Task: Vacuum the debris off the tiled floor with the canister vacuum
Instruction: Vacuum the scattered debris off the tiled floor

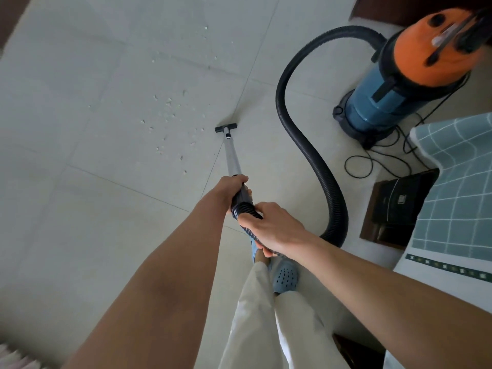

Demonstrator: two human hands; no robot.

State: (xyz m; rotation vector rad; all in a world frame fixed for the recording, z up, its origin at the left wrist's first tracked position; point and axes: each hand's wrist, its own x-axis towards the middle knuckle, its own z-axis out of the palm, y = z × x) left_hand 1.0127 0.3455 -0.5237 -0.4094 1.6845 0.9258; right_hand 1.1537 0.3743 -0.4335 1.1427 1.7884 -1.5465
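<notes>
The left hand (233, 188) grasps the black cuff at the top of the silver metal wand (232, 157); the right hand (274, 227) grips the black ribbed hose (300, 134) just behind it, a two-point hold that likely steers the black floor nozzle (226, 128). The nozzle rests flat on the pale tiled floor (106, 222), at the edge of the pale scattered debris (170, 115). More flecks lie beyond the nozzle. The blue canister vacuum with orange top (394, 83) stands well apart from the nozzle, its hose looping slack to permit reach.
</notes>
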